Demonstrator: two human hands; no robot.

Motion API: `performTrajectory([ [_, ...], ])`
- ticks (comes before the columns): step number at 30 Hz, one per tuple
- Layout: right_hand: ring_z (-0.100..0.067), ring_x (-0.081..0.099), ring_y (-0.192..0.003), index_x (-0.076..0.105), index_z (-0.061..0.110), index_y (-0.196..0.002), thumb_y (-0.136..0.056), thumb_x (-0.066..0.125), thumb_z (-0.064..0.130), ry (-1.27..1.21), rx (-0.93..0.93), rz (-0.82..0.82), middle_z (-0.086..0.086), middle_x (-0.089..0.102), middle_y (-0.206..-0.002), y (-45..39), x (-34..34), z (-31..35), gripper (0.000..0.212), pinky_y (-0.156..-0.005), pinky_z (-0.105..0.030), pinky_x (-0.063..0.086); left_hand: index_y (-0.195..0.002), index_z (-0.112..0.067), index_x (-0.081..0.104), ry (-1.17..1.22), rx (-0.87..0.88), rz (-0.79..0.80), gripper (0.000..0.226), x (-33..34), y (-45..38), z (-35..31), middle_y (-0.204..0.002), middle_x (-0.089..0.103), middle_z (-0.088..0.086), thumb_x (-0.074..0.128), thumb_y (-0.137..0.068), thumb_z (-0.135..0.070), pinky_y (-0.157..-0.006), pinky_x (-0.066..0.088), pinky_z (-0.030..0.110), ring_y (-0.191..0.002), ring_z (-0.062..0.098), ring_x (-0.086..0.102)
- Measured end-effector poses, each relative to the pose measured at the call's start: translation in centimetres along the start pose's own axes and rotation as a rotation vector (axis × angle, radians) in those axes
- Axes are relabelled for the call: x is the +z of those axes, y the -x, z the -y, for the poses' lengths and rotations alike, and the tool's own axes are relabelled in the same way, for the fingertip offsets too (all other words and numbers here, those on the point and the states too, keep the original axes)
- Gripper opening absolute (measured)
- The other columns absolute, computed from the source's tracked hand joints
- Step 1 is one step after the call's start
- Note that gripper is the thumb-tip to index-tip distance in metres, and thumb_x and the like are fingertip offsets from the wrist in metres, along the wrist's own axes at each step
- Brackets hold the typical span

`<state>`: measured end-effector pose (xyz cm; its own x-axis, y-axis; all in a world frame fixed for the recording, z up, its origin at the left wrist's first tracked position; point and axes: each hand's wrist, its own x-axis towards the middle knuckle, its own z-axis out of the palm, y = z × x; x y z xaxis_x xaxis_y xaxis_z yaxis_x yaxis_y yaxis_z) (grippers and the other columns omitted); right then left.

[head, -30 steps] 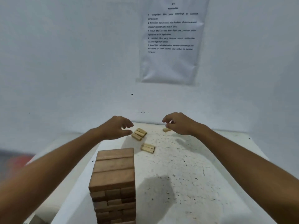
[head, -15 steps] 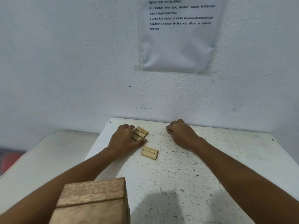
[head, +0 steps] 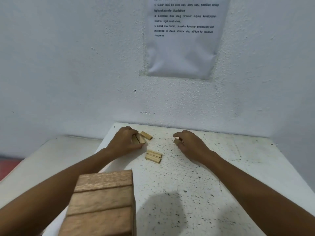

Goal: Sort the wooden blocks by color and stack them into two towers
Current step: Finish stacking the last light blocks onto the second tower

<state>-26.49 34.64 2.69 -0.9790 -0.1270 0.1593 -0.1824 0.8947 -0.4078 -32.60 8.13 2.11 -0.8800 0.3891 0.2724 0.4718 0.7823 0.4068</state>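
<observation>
Light blocks by left hand: three pale blocks (head: 142, 137) lay at the far end of the worktop (head: 196, 184); a second before they sat untouched as a neat trio, and now the two nearer ones were tipped and caught under the fingers, the third (head: 146, 135) lying just beside them.
Left hand: the left hand (head: 125, 141) had come down from a hover and curled round those two blocks, thumb along the near side.
Right hand: the right hand (head: 190, 143) had likewise dropped to the worktop and pinched a single pale block (head: 177, 141), only its end showing.
Loose pair: two pale blocks (head: 153, 156) lay side by side between the hands, unmoved.
Dark tower: the brown tower (head: 102, 200) stood near the camera, well apart from the pale ones, three blocks across its top.
Meaning: the dark stack looked complete; both hands had just taken hold, so the light tower was probably only beginning.
Wall: a printed sheet (head: 184, 40) hung above.
</observation>
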Motion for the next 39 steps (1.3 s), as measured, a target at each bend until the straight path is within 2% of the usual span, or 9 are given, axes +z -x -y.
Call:
performTrajectory([
  [6, -0.013, 0.05, -0.087, 0.054, 0.015, -0.131, -0.1, 0.051, 0.024, -0.095, -0.025, -0.065, 0.004, 0.053, -0.095, 2.2, -4.5, 2.9, 0.033, -0.077, -0.028, 0.039, -0.106, -0.01, 0.071, 0.038, 0.112, -0.017, 0.071, -8.9, 1.9, -2.1, -0.093, 0.067, 0.001, 0.058, -0.06, -0.062, -0.064, 0.038, 0.009, -0.079, 0.013, 0.057],
  [11, -0.005, 0.05, -0.075, 0.062, 0.016, -0.122, -0.099, 0.053, 0.024, -0.129, -0.091, -0.157, 0.005, 0.053, -0.085, 5.6, -10.0, 7.2, 0.026, -0.075, -0.025, 0.04, -0.106, -0.011, 0.07, 0.016, 0.216, -0.107, 0.065, -17.1, 4.2, -6.2, -0.094, 0.066, -0.003, 0.063, -0.061, -0.057, -0.067, 0.041, 0.005, -0.082, 0.013, 0.059],
  [16, -0.005, 0.052, -0.075, 0.065, 0.015, -0.111, -0.097, 0.057, 0.022, -0.122, -0.178, -0.239, 0.002, 0.056, -0.087, 10.4, -14.8, 11.5, 0.018, -0.069, -0.02, 0.039, -0.107, -0.011, 0.07, -0.049, 0.308, -0.185, 0.041, -23.1, 7.3, -11.8, -0.099, 0.07, 0.004, 0.085, -0.071, -0.021, -0.066, 0.04, 0.005, -0.086, 0.018, 0.061],
  [20, -0.009, 0.054, -0.07, 0.064, 0.013, -0.105, -0.095, 0.058, 0.02, -0.13, -0.206, -0.291, 0.005, 0.056, -0.078, 14.6, -17.7, 13.7, 0.013, -0.065, -0.017, 0.039, -0.109, -0.011, 0.07, -0.054, 0.466, -0.228, 0.053, -25.3, 10.4, -17.7, -0.098, 0.069, 0.001, 0.08, -0.068, -0.042, -0.066, 0.043, 0.007, -0.085, 0.014, 0.06],
  [22, -0.012, 0.057, -0.067, 0.063, 0.013, -0.1, -0.095, 0.059, 0.019, -0.153, -0.192, -0.312, 0.006, 0.059, -0.074, 16.8, -18.9, 14.2, 0.009, -0.06, -0.016, 0.041, -0.109, -0.011, 0.07, -0.034, 0.541, -0.215, 0.06, -25.2, 12.1, -20.7, -0.097, 0.067, -0.003, 0.07, -0.066, -0.053, -0.066, 0.043, 0.008, -0.083, 0.01, 0.059],
  [25, -0.012, 0.062, -0.063, 0.063, 0.014, -0.097, -0.092, 0.061, 0.018, -0.188, -0.138, -0.349, 0.004, 0.065, -0.073, 20.1, -20.2, 14.1, 0.007, -0.054, -0.014, 0.046, -0.11, -0.011, 0.069, 0.006, 0.596, -0.185, 0.055, -23.2, 14.4, -24.9, -0.098, 0.067, -0.003, 0.072, -0.068, -0.046, -0.067, 0.044, 0.011, -0.085, 0.011, 0.059],
  [30, -0.016, 0.065, -0.073, 0.065, 0.013, -0.095, -0.088, 0.066, 0.018, -0.246, 0.016, -0.404, -0.001, 0.066, -0.085, 26.5, -21.0, 11.5, 0.009, -0.062, -0.026, 0.051, -0.111, -0.011, 0.069, 0.138, 0.607, -0.084, 0.044, -16.5, 18.0, -30.3, -0.1, 0.068, -0.002, 0.082, -0.073, -0.031, -0.065, 0.041, 0.006, -0.088, 0.014, 0.06],
  [36, -0.022, 0.066, -0.069, 0.066, 0.015, -0.089, -0.085, 0.07, 0.017, -0.344, 0.235, -0.47, -0.008, 0.067, -0.084, 34.1, -20.4, 6.0, 0.006, -0.066, -0.038, 0.058, -0.105, -0.015, 0.072, 0.294, 0.601, 0.03, 0.04, -8.1, 22.5, -36.0, -0.096, 0.068, -0.001, 0.083, -0.069, -0.029, -0.065, 0.038, 0.008, -0.086, 0.012, 0.058],
  [39, -0.02, 0.065, -0.064, 0.066, 0.012, -0.091, -0.084, 0.07, 0.014, -0.365, 0.348, -0.466, -0.008, 0.067, -0.08, 37.2, -19.2, 3.5, 0.008, -0.066, -0.037, 0.058, -0.101, -0.016, 0.072, 0.331, 0.547, 0.1, 0.034, -4.2, 24.4, -38.1, -0.095, 0.068, 0.001, 0.081, -0.07, -0.028, -0.076, 0.046, 0.023, -0.087, 0.014, 0.057],
])
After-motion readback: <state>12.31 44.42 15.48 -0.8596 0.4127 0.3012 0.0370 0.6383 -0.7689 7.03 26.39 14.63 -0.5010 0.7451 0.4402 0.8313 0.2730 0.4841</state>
